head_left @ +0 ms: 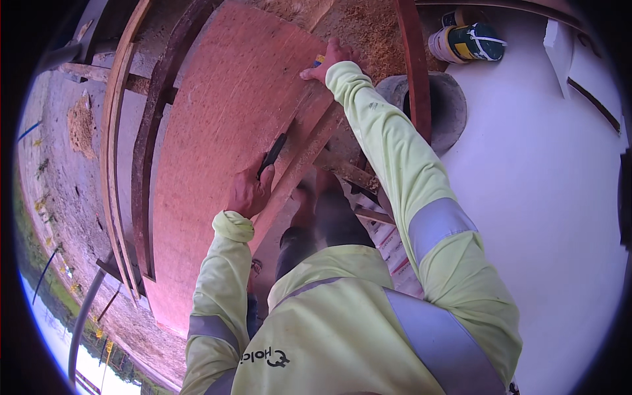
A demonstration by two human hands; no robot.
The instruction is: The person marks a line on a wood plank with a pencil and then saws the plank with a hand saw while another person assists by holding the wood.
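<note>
A large reddish plywood sheet (230,99) lies in front of me, its near edge running slantwise past my legs. My left hand (250,189) is closed around a slim black tool (271,155) that points up and away over the sheet; its exact kind is not plain. At the far end of that edge, my right hand (334,60) rests with thumb and fingers curled over the sheet's corner. Against its palm shows a small blue-and-yellow object (319,60), mostly hidden by the hand. A straight strip of wood (296,164) runs along the near edge between my hands.
Curved dark red beams (155,125) and thin wooden strips (113,151) lie left of the sheet. Another red beam (415,72) crosses in front of a round concrete pipe (454,108). A green-and-white bucket (467,43) stands far right, and sawdust (375,39) covers the ground ahead.
</note>
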